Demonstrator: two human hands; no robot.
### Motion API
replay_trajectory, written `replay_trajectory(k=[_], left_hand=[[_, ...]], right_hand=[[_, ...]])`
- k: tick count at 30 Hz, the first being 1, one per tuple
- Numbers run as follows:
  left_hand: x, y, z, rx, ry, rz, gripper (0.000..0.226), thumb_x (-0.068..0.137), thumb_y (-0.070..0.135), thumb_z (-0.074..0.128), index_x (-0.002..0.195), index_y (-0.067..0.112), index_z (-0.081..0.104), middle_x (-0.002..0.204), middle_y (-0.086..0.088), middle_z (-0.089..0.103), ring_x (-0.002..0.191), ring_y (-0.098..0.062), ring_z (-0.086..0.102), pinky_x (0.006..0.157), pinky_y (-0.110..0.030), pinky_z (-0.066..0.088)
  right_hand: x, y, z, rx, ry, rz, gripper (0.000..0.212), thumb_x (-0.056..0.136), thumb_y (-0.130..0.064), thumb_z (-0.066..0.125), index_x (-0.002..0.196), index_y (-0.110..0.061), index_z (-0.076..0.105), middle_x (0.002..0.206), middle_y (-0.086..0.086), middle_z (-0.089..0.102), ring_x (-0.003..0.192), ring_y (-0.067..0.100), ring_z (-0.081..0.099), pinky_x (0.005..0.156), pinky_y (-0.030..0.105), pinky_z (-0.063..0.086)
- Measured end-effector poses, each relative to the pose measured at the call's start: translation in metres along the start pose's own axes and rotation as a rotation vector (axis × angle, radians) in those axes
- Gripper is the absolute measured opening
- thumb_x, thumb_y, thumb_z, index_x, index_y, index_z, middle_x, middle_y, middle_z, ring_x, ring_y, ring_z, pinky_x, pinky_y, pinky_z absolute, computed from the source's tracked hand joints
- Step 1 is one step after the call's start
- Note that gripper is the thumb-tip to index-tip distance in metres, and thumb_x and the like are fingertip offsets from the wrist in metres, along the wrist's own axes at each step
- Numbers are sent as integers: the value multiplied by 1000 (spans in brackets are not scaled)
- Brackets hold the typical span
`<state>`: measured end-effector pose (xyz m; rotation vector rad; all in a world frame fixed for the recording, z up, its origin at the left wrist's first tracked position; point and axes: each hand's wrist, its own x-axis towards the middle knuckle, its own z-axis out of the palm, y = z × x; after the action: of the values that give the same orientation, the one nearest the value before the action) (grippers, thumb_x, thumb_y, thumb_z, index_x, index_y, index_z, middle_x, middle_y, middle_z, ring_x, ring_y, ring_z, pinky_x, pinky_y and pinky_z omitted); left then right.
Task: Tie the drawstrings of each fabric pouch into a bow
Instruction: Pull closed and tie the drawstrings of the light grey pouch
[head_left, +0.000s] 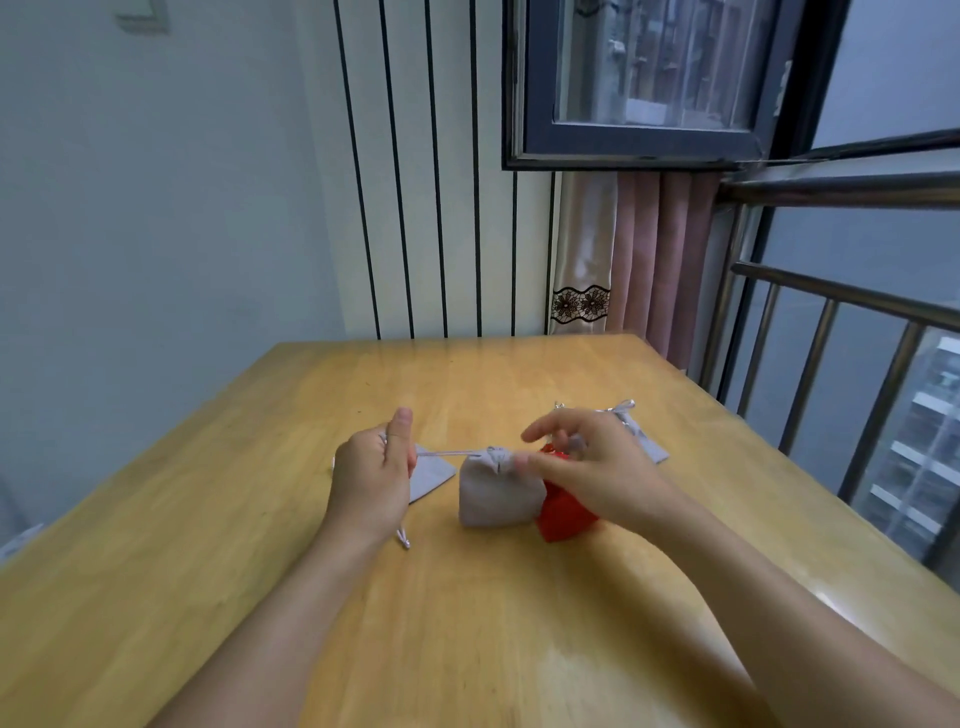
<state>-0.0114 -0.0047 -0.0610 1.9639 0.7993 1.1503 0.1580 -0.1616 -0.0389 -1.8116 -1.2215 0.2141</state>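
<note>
Wooden table (467, 597) — our left hand (371, 480) fisted on taut drawstring (447, 453); right hand (587, 467) pinches grey pouch (496, 491) neck (fingers half-curled).

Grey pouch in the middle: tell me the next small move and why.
Probably cross the two cords. The left hand pulls one drawstring taut, the grey pouch is already cinched, the right hand is at its neck, and no bow shows.

A wooden table (493, 623) carries a filled grey pouch (496, 491) near its middle, with a red pouch (561, 514) touching its right side, a flat grey pouch (431, 475) just left of it, and another grey pouch (647, 441) beyond it to the right.
</note>
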Motion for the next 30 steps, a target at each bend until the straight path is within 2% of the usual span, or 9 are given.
replay_trajectory(k=[2, 5, 8, 11, 14, 18, 23, 25, 30], left_hand=[[2, -3, -2, 65, 17, 70, 42, 104, 31, 38, 70, 10, 50, 54, 0, 49, 50, -13, 45, 55, -31, 38], [0, -2, -4, 149, -41, 162, 10, 98, 17, 53, 93, 21, 61, 75, 8, 61, 69, -6, 57, 63, -20, 45], [-6, 7, -3, 146, -125, 260, 11, 92, 33, 62, 101, 27, 67, 92, 16, 66, 88, -1, 60, 71, -14, 44], [-10, 14, -1, 122, -319, 316, 23, 92, 43, 59, 86, 26, 72, 76, 9, 68, 70, -1, 61, 63, -15, 44], [-11, 15, -1, 64, -367, 255, 33, 95, 34, 60, 80, 6, 69, 54, -3, 47, 44, -7, 38, 42, -25, 37], [-7, 20, -4, -87, -360, 120, 53, 95, 36, 58, 61, -1, 40, 53, -3, 30, 48, -15, 26, 45, -28, 26], [-6, 34, -9, -611, -387, -190, 41, 86, 43, 56, 61, 11, 50, 68, -6, 56, 53, -13, 49, 48, -23, 37], [-8, 34, -10, -742, -439, -248, 41, 88, 42, 55, 61, 11, 48, 93, -4, 70, 72, -16, 64, 61, -27, 48], [-14, 35, -7, -771, -556, -323, 32, 90, 39, 57, 71, 15, 65, 80, -4, 64, 71, -16, 58, 69, -28, 47]], right_hand=[[-3, 2, 6, -202, -85, -70, 23, 77, -49, 79, 90, -31, 73, 85, -7, 63, 75, 8, 59, 65, 19, 41], [-5, 2, 14, -139, -91, -115, 15, 83, -36, 79, 80, -22, 74, 81, -1, 64, 69, 12, 62, 53, 24, 49], [-4, 3, 19, -208, -18, -211, 15, 84, -34, 78, 79, -21, 73, 70, -4, 64, 68, 11, 57, 59, 26, 46], [-6, -3, 19, -135, 92, -239, 15, 82, -29, 79, 78, -20, 68, 64, -12, 56, 60, 6, 49, 56, 17, 35], [-7, -5, 17, -66, 112, -219, 16, 81, -29, 80, 78, -19, 67, 57, -14, 56, 51, 4, 42, 50, 18, 31], [-4, -3, 8, 63, -55, -120, 28, 80, -36, 82, 77, -11, 70, 52, -14, 48, 50, 5, 38, 51, 18, 29], [-1, -1, -5, 140, -239, -42, 32, 93, -39, 66, 68, -19, 70, 68, 9, 48, 66, 18, 41, 63, 29, 32], [-3, -3, -3, 116, -255, -52, 30, 95, -35, 65, 69, -21, 69, 69, 8, 48, 65, 18, 40, 59, 27, 32], [-5, -8, -4, 180, -288, -22, 26, 99, -25, 59, 87, -6, 73, 55, -11, 44, 47, 1, 35, 49, 12, 28]])
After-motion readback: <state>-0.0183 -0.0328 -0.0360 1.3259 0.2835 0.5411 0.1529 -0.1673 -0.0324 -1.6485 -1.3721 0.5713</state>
